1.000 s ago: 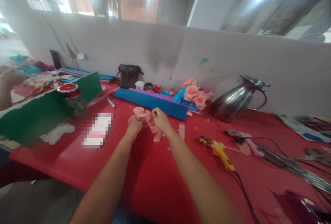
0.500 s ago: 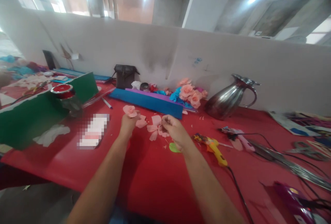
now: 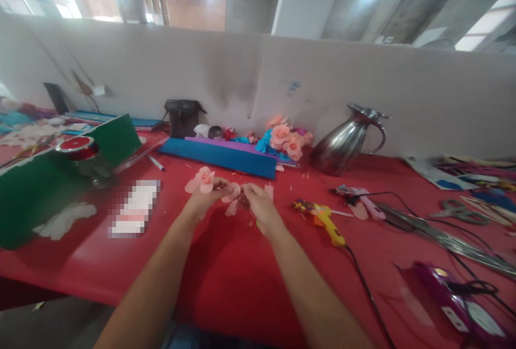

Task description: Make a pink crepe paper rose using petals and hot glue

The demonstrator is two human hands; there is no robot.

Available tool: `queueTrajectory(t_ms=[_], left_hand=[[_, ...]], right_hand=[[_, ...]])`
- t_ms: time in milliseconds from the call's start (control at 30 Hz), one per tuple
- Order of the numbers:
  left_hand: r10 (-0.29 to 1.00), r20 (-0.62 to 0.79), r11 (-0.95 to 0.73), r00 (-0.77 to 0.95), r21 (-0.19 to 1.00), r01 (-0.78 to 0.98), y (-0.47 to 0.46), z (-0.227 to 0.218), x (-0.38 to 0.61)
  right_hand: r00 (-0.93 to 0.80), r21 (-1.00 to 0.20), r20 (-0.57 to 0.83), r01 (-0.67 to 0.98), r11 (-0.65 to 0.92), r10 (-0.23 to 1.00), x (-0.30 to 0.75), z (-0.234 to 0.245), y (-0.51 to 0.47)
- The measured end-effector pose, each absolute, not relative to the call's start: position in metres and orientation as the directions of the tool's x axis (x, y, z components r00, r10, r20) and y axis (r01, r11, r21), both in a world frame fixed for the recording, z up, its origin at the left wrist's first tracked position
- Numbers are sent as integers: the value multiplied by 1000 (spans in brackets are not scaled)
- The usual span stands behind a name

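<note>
My left hand (image 3: 203, 201) is closed on a pink paper rose (image 3: 203, 179), holding it up just above the red table (image 3: 226, 279). My right hand (image 3: 260, 206) sits right beside it, its fingers pinched on pink paper petals (image 3: 233, 198) that lie between both hands. Both hands almost touch at the fingertips.
A yellow glue gun (image 3: 322, 219) and a pink one (image 3: 363, 204) lie to the right with cords. Behind the hands are a blue and purple paper roll (image 3: 220, 155), finished paper flowers (image 3: 284, 142), a steel jug (image 3: 342, 142) and a dark bag (image 3: 181, 116). A green board (image 3: 44, 182) and a jar (image 3: 83, 158) stand left; scissors (image 3: 457, 209) and wires (image 3: 443, 239) lie right.
My right hand moved away from the rose to the loose petals on the table, then came back to my left hand with petals pinched in it. The view shifted right.
</note>
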State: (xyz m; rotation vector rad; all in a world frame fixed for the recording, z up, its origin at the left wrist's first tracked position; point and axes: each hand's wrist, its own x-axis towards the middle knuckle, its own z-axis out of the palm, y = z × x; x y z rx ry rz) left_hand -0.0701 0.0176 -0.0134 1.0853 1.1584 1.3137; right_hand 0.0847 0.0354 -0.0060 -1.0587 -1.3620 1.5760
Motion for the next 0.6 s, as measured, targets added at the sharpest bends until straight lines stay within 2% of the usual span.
queueTrajectory(t_ms=[100, 200, 300, 433, 600], left_hand=[[988, -79, 42, -131, 963, -267, 16, -12, -61], [992, -113, 89, -53, 939, -333, 13, -10, -53], [994, -98, 106, 41, 951, -292, 9, -9, -49], [988, -96, 113, 121, 984, -141, 5, -12, -48], [965, -164, 175, 205, 984, -34, 1, -15, -45]], right_hand=[[-327, -994, -72, -51, -93, 942, 85, -5, 29], [-303, -998, -31, -47, -47, 953, 85, -4, 25], [-312, -996, -68, -31, -81, 948, 89, -2, 21], [-363, -983, -110, 176, -48, 925, 103, 3, 10], [-289, -821, 57, 531, 210, 956, 156, 8, -7]])
